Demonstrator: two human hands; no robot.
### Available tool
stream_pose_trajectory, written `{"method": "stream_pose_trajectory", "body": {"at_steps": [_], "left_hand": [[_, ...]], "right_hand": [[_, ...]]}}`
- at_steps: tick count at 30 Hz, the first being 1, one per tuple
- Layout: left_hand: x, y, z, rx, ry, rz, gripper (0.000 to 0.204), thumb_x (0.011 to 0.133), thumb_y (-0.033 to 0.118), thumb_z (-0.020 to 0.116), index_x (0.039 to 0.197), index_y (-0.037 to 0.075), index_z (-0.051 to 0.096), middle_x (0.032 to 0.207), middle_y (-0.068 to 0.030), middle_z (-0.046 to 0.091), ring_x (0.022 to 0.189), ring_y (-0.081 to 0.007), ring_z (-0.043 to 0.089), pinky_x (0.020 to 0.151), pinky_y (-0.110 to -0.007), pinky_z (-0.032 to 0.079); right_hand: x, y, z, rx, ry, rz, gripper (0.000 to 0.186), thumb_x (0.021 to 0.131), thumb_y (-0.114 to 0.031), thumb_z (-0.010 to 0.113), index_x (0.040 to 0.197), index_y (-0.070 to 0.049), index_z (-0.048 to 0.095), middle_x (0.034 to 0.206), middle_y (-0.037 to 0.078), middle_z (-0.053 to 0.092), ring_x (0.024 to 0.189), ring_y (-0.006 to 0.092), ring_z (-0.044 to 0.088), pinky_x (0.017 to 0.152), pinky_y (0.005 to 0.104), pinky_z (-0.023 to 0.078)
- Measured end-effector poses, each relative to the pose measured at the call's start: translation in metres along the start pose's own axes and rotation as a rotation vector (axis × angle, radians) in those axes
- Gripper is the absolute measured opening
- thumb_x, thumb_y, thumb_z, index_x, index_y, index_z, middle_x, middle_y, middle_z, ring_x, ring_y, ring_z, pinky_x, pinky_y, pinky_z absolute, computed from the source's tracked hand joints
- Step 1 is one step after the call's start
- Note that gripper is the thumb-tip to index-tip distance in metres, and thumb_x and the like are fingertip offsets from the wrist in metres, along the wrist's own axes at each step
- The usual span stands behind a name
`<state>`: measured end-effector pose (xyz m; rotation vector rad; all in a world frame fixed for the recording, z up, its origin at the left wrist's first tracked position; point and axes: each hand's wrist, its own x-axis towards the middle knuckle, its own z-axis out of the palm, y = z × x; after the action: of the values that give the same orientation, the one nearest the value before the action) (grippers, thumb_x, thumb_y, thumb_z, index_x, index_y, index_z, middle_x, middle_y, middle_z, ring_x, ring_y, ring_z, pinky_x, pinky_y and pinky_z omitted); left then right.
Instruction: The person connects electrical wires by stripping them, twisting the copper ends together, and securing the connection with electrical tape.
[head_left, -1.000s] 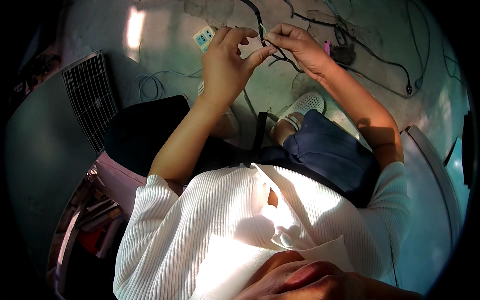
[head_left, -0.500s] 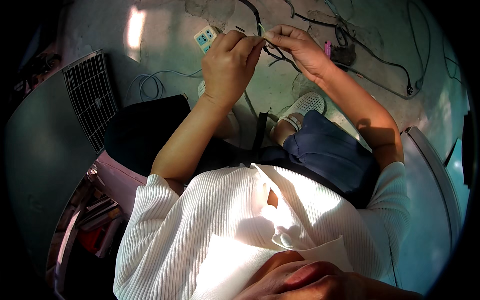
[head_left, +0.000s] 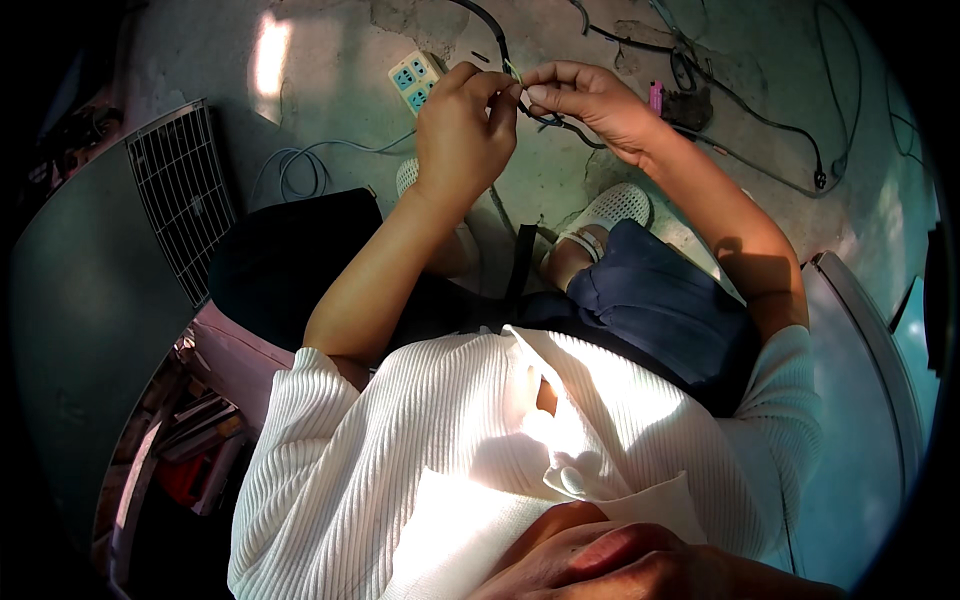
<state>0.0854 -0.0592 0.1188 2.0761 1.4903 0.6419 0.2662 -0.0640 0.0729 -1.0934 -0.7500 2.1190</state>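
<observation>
My left hand (head_left: 463,130) and my right hand (head_left: 590,103) meet fingertip to fingertip above the floor, both pinched closed. A thin yellow-green wire (head_left: 513,71) shows between them, and its end disappears among the fingertips. Just behind runs a thick black cable (head_left: 488,18), bending down past the fingers. Its lower stretch (head_left: 578,132) comes out below my right hand, with a short bluish wire close by. My fingers hide exactly how the wires join.
A cream power strip (head_left: 415,80) lies just left of my left hand. Grey cord (head_left: 300,160) loops on the floor at left. To the right are a pink lighter-like object (head_left: 656,97) and a long black cable with a plug (head_left: 819,180). A wire rack (head_left: 180,195) stands far left.
Both hands have shifted slightly nearer to me and to the left, still pinching. The black cable's upper part has swung left along with them.
</observation>
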Motion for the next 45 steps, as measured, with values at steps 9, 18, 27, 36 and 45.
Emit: {"method": "stream_pose_trajectory", "body": {"at_steps": [9, 18, 27, 36, 45], "left_hand": [[0.005, -0.014, -0.006, -1.026, -0.401, -1.194, 0.014, 0.090, 0.017, 0.063, 0.095, 0.004, 0.065, 0.072, 0.0047, 0.053, 0.061, -0.0052, 0.047, 0.052, -0.023, 0.040], [-0.002, -0.010, -0.003, -0.089, -0.134, -0.237, 0.027, 0.076, 0.024, 0.079, 0.093, 0.006, 0.068, 0.076, -0.0007, 0.059, 0.064, -0.0093, 0.051, 0.054, -0.027, 0.044], [0.001, -0.003, 0.000, 0.160, 0.091, 0.171, 0.018, 0.071, 0.018, 0.078, 0.086, 0.015, 0.071, 0.076, -0.0006, 0.061, 0.070, -0.0213, 0.059, 0.059, -0.034, 0.047], [0.003, -0.003, 0.003, 0.228, 0.129, 0.253, 0.011, 0.074, 0.017, 0.075, 0.084, 0.015, 0.070, 0.074, 0.0007, 0.061, 0.068, -0.0214, 0.057, 0.059, -0.034, 0.046], [0.003, -0.002, 0.004, 0.165, 0.039, 0.235, 0.007, 0.078, 0.011, 0.070, 0.085, 0.011, 0.069, 0.076, -0.0049, 0.061, 0.069, -0.0254, 0.058, 0.060, -0.035, 0.046]], "right_hand": [[0.001, 0.016, 0.002, -0.158, 0.012, -0.067, 0.025, 0.092, -0.019, 0.062, 0.112, -0.004, 0.060, 0.094, 0.000, 0.063, 0.089, 0.0077, 0.058, 0.084, 0.0232, 0.046], [-0.001, 0.004, -0.002, -0.141, 0.074, -0.085, 0.029, 0.092, -0.022, 0.062, 0.114, -0.003, 0.061, 0.095, 0.000, 0.063, 0.089, 0.0082, 0.058, 0.087, 0.0240, 0.045], [-0.005, 0.000, -0.003, -0.117, 0.029, -0.086, 0.028, 0.092, -0.020, 0.061, 0.114, -0.003, 0.061, 0.095, 0.000, 0.063, 0.092, 0.0090, 0.058, 0.089, 0.0245, 0.044], [-0.009, -0.004, 0.000, -0.108, 0.040, -0.083, 0.028, 0.092, -0.019, 0.061, 0.115, -0.003, 0.060, 0.096, 0.000, 0.063, 0.093, 0.0093, 0.059, 0.089, 0.0249, 0.044], [-0.009, 0.007, -0.003, -0.169, 0.061, -0.109, 0.032, 0.091, -0.017, 0.062, 0.119, -0.002, 0.059, 0.099, 0.002, 0.064, 0.095, 0.0087, 0.059, 0.087, 0.0246, 0.047]]}}
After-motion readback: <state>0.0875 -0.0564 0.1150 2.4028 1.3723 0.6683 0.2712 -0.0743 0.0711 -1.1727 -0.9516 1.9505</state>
